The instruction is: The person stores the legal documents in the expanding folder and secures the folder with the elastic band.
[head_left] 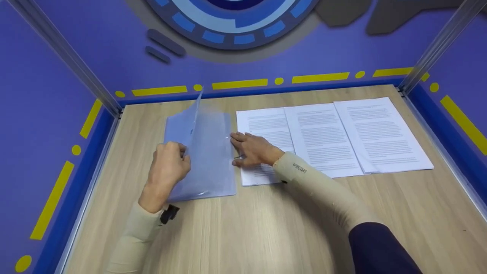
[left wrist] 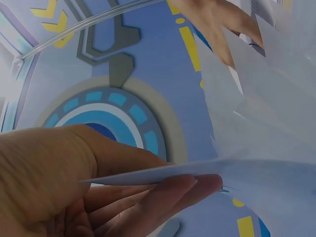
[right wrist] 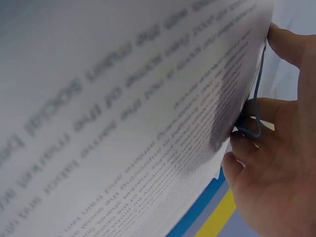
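Note:
A translucent bluish plastic folder [head_left: 213,163] lies on the table with its cover lifted. My left hand [head_left: 167,167] pinches the raised cover between thumb and fingers; in the left wrist view the cover sheet [left wrist: 143,175] passes between them. My right hand [head_left: 253,149] rests at the left edge of the nearest paper stack [head_left: 266,121], its fingers spread and their tips reaching the folder's right side. A thin dark cord loop [right wrist: 257,113] shows by those fingers in the right wrist view.
To the right of that stack, two more printed stacks, the middle one [head_left: 323,140] and the far-right one [head_left: 380,133], lie side by side with edges overlapping. Blue panels [head_left: 243,68] enclose the wooden table [head_left: 213,236] at the back and sides.

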Demonstrator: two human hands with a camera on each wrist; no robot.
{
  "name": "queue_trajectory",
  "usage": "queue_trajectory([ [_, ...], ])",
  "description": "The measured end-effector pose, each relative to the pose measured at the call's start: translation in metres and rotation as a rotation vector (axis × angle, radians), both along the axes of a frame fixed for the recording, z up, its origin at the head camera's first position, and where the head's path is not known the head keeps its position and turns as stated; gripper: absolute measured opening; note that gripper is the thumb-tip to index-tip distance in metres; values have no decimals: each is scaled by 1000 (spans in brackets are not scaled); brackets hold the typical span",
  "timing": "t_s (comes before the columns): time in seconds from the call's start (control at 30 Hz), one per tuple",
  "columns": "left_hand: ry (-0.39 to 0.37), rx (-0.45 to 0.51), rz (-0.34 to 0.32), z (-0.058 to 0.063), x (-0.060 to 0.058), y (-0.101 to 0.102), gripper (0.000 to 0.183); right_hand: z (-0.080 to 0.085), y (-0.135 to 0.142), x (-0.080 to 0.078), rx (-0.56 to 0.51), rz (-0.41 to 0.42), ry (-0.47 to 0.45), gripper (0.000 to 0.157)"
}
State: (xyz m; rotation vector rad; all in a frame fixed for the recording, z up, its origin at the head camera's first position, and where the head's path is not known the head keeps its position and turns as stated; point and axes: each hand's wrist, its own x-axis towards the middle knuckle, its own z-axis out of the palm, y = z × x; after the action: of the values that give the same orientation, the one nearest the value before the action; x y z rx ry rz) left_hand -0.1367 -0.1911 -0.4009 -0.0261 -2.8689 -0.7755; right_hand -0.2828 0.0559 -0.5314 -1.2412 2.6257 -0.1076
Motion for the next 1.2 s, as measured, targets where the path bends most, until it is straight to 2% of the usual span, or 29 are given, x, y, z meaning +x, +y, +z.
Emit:
queue_trajectory([
  [0.17,29,18,-1,5,2,-9,25,2,0,-1,-1,7,10,91],
  [0.43,51,29,0,11,5,-20,26,4,-2,-2,17,0,-5,92],
  [0.63,39,66,11,14,9,-28,26,2,-5,-2,16,-13,-10,92],
  [0.97,130,59,-58,2,4,-25,22,3,-2,-1,-12,-46,-57,92],
  [1.2,139,81,-93,-6,1,-24,21,-2,1,1,-66,-56,-89,93],
])
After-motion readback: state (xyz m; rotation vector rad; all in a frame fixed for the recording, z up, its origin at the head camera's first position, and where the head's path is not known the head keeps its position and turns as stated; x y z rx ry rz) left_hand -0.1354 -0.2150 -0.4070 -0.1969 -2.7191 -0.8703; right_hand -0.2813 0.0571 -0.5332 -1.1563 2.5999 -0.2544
